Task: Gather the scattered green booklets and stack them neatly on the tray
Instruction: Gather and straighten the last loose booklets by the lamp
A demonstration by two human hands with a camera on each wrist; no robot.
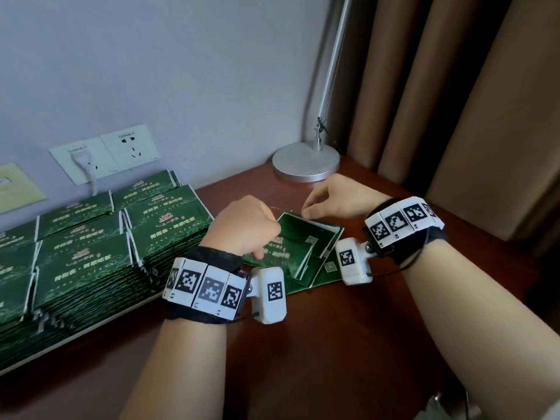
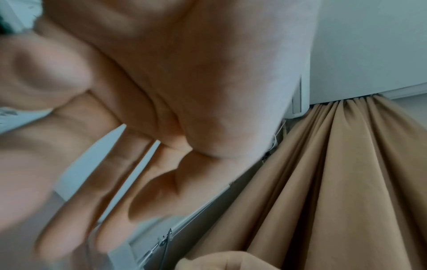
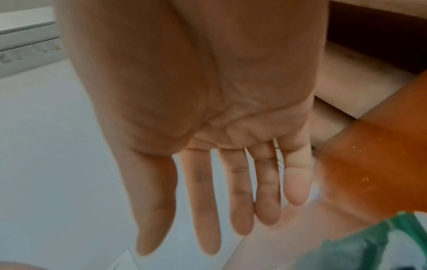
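Brown desk surface [image 1: 348,344] set against a pale wall [image 1: 181,71], curtains [image 1: 454,101] at right, lamp base [image 1: 306,162] at far centre. Stacked green booklets [image 1: 91,247] fill the tray [image 1: 75,331] at left. Scattered booklets [image 1: 300,253] lie overlapped at centre between my hands. My left hand [image 1: 245,225] hovers over their left edge, fingers loosely curled, holding nothing I can confirm. My right hand [image 1: 330,195] sits at the far edge, fingers extended and slightly apart, apparently to square the pile before lifting.
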